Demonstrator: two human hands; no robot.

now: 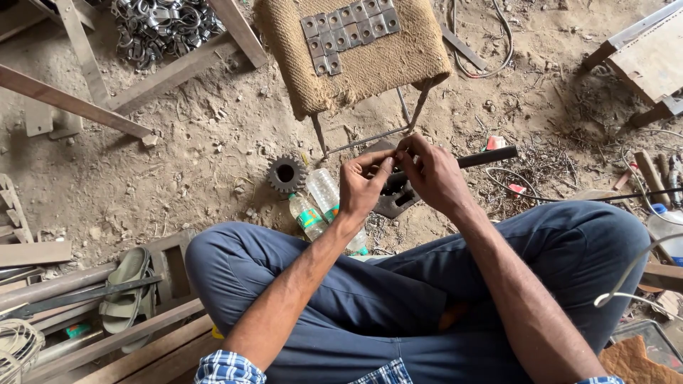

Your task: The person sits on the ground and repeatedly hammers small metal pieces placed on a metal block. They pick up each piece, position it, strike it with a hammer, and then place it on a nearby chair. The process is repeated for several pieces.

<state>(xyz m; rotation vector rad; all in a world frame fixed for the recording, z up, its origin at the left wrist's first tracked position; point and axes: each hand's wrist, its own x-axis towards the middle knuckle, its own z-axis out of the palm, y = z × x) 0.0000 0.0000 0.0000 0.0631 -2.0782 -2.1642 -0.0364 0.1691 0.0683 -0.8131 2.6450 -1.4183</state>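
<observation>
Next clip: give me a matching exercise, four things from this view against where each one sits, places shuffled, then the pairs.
Things:
1. gear
2. metal plates
3. sandal
4. bottles

Places:
A. on the burlap stool
B. on the wood at lower left
C. on the dirt, just left of the bottles
D. lying by the left knee, under the left hand

Pairs: 1-C, 2-A, 3-B, 4-D
</observation>
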